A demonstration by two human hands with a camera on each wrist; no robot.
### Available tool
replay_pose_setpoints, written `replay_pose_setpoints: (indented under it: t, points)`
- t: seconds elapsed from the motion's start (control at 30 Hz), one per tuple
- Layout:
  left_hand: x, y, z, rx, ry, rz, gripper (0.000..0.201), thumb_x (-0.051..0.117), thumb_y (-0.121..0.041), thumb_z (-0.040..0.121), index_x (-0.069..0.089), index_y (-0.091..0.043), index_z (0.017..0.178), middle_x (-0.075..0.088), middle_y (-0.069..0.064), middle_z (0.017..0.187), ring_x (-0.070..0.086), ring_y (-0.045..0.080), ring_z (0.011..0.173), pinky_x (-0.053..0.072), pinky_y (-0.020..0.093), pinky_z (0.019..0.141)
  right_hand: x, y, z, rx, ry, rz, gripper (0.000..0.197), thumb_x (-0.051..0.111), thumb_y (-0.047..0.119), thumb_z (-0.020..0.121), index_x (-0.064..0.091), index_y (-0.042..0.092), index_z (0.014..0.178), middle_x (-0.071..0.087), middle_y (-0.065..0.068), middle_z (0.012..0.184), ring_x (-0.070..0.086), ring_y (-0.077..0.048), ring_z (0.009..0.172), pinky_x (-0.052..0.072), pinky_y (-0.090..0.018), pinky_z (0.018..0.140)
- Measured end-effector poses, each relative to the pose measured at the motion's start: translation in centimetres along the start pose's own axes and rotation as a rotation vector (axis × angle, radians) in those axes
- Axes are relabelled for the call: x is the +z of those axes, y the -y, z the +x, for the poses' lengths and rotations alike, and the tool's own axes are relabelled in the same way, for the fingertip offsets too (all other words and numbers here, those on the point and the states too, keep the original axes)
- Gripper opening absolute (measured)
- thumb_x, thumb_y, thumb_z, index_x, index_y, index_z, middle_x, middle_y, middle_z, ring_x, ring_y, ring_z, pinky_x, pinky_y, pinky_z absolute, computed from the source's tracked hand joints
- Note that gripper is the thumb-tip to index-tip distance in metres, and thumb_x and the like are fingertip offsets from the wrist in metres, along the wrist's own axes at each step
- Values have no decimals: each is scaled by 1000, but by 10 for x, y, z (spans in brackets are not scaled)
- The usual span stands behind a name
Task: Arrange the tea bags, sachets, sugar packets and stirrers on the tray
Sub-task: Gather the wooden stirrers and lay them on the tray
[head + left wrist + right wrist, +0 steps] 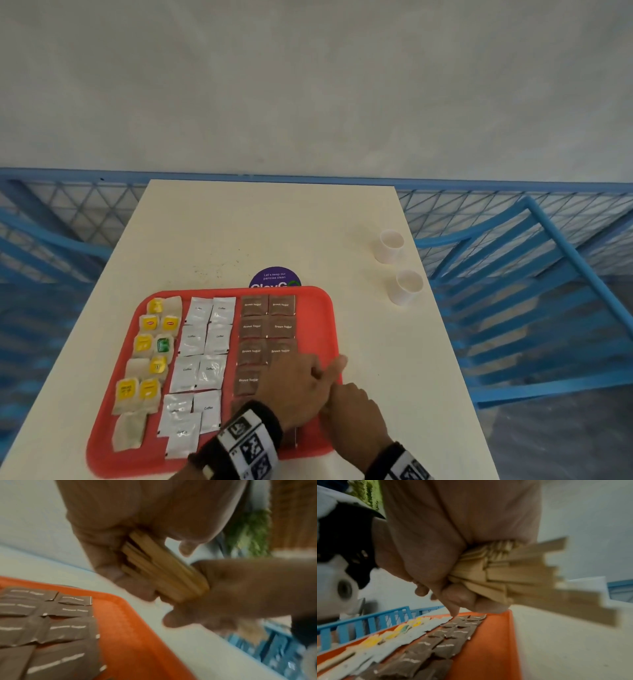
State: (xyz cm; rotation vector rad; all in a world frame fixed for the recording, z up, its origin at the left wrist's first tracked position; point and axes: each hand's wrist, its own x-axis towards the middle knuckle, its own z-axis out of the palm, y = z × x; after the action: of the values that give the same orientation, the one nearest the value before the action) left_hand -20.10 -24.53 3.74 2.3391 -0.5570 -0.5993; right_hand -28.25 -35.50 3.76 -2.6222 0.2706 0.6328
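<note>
A red tray (320, 310) lies on the near left of the table. It carries tea bags (150, 342) on the left, white coffee sachets (202, 342) in the middle and brown sugar packets (267, 325) on the right. Both hands meet over the tray's near right edge. My left hand (294, 383) and right hand (352, 407) together grip a bundle of wooden stirrers (163, 568). In the right wrist view the stirrers (530, 574) fan out past the right hand (436, 540), above the tray's bare right strip (488, 649). The head view hides the stirrers.
Two white paper cups (390, 245) (407, 286) stand near the table's right edge. A purple round sticker (275, 277) shows just behind the tray. Blue chairs (531, 274) and a blue mesh railing (85, 205) surround the cream table (257, 222).
</note>
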Motion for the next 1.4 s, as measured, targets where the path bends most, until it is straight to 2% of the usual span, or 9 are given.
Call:
replay_pose_setpoints:
  t: [0.1, 0.17, 0.3, 0.43, 0.57, 0.87, 1.2, 1.33, 1.4]
  points:
    - [0, 14, 20, 47, -83, 270, 63, 29, -58, 95, 52, -15, 55, 52, -4, 51, 49, 10, 47, 48, 27, 58, 5, 10, 14, -43, -23, 249, 61, 48, 38, 90, 24, 35, 146, 64, -2, 120, 62, -28, 108, 50, -38, 89]
    - [-4, 25, 38, 109, -38, 287, 56, 36, -45, 96, 53, -12, 55, 47, -4, 49, 41, 11, 45, 45, 30, 55, 7, 12, 25, -96, 2, 442, 59, 58, 38, 83, 39, 34, 139, 68, 7, 117, 66, -17, 103, 54, -34, 89]
    - [-7, 34, 69, 157, -53, 221, 50, 36, -52, 94, 50, -19, 58, 57, 0, 59, 47, 15, 52, 49, 32, 64, 14, 9, 48, 16, -9, 598, 60, 55, 48, 76, 45, 29, 132, 66, 8, 121, 65, -13, 104, 54, -31, 89]
    - [-1, 49, 84, -195, -103, 27, 68, 33, -73, 84, 59, -18, 114, 67, 0, 107, 64, 20, 97, 52, 40, 91, 24, 9, 72, 349, -96, 480, 62, 52, 49, 86, 33, 17, 136, 59, -10, 125, 62, -30, 110, 51, -39, 91]
    - [18, 43, 78, -281, 70, -53, 41, 53, -51, 90, 67, -13, 99, 71, 3, 101, 65, 21, 91, 50, 31, 84, 29, 19, 81, 416, -153, 348, 55, 59, 37, 87, 32, 16, 130, 57, -7, 126, 59, -29, 115, 49, -42, 95]
    - [24, 34, 89, -410, 72, -71, 31, 59, -28, 93, 61, -7, 117, 65, 11, 122, 60, 28, 113, 46, 33, 96, 41, 21, 96, 371, -213, 134, 48, 55, 32, 93, 37, 13, 133, 47, -7, 128, 52, -22, 116, 52, -33, 89]
    - [18, 24, 73, -394, 38, -92, 18, 59, -16, 91, 61, -8, 107, 64, 4, 100, 57, 17, 87, 45, 25, 75, 19, 3, 78, 204, -206, 41, 30, 52, 15, 94, 42, 15, 123, 41, -9, 128, 46, -27, 116, 54, -38, 88]
    - [15, 20, 67, -409, 50, -88, 5, 57, -11, 89, 54, -11, 85, 53, -3, 73, 51, 10, 65, 40, 19, 55, 22, 0, 77, 164, -188, 33, 32, 48, 7, 91, 43, 14, 122, 43, -9, 128, 46, -27, 114, 52, -38, 86]
    - [12, 19, 66, -425, 72, -122, 5, 54, -7, 86, 56, -10, 82, 60, 2, 75, 55, 13, 66, 46, 21, 57, 24, 2, 77, 131, -211, 42, 28, 51, 14, 91, 44, 16, 119, 45, -7, 124, 46, -27, 112, 51, -38, 84]
